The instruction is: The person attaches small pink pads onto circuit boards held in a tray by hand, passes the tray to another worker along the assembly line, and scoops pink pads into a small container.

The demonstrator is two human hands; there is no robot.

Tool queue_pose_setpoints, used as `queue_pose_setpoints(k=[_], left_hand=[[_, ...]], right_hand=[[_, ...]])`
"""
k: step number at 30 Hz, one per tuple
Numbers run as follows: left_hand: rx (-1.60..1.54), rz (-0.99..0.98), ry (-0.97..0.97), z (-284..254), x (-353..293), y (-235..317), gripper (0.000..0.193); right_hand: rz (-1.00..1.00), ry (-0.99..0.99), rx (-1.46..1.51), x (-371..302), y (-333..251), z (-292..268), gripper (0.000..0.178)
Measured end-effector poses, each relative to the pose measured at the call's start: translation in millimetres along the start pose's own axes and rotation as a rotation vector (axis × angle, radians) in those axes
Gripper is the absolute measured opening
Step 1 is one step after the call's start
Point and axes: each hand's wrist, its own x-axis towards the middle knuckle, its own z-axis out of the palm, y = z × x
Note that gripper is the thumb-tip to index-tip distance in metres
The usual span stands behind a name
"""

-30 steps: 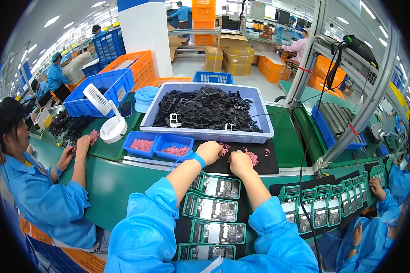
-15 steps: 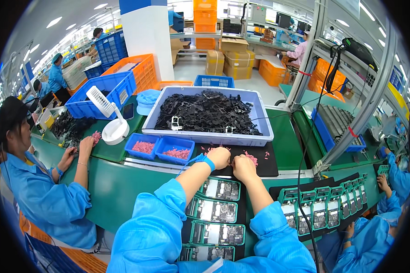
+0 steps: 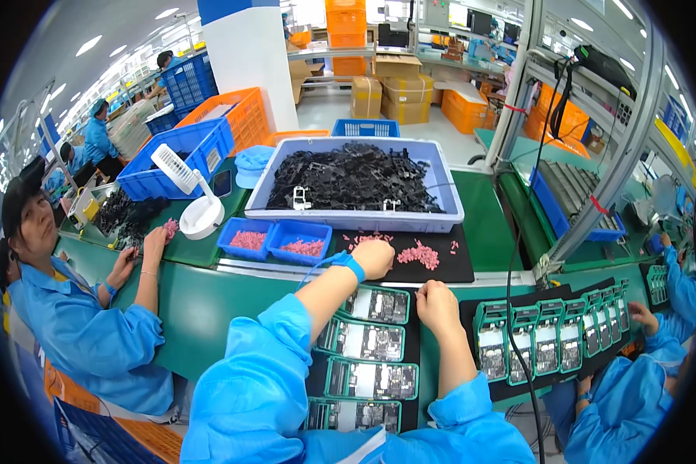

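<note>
My left hand, with a blue band at its wrist, is closed over small pink pieces scattered on a black mat. Its fingertips are hidden behind the hand. My right hand is closed too, thumb and fingers pressed together, beside the upper right corner of the farthest green-framed circuit board. Whatever either hand pinches is too small or hidden to name. Several such boards lie in a column between my forearms. Two small blue bins of pink pieces stand just left of the mat.
A large pale tray of black plastic parts stands behind the mat. More green-framed boards line the right side, crossed by a hanging black cable. A white fan stands left. Co-workers sit on both sides.
My hands have separated. The right hand has come back toward me from the pink pieces to the board's corner, uncovering the pile; the left has stayed over the mat.
</note>
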Motion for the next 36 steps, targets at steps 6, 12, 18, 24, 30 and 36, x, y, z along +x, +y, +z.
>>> queue_pose_setpoints(k=[6, 12, 18, 24, 30, 36], left_hand=[[-0.232, 0.144, -0.025, -20.3, -41.4, 18.9, 0.012], [-0.239, 0.181, -0.101, -18.4, -71.0, 42.5, 0.013], [-0.175, 0.232, 0.015, -14.3, -80.7, 51.4, 0.012], [-0.162, 0.061, 0.173, -12.0, -84.4, 43.3, 0.008], [-0.159, -0.047, 0.31, -3.3, -79.5, 21.5, 0.006], [-0.037, -0.167, 0.206, 0.0, -39.5, 11.0, 0.012]], right_hand=[[-0.046, -0.011, 0.144, -40.9, 6.6, 5.2, 0.011], [-0.099, 0.037, 0.186, -48.4, 11.3, 12.1, 0.007], [-0.099, 0.071, 0.195, -49.7, 9.1, 14.4, 0.006], [-0.069, 0.171, 0.197, -43.5, 14.7, 24.3, 0.01], [-0.033, 0.232, 0.139, -36.8, 11.1, 35.3, 0.008], [-0.05, 0.278, 0.113, -40.8, 15.8, 40.5, 0.007]])
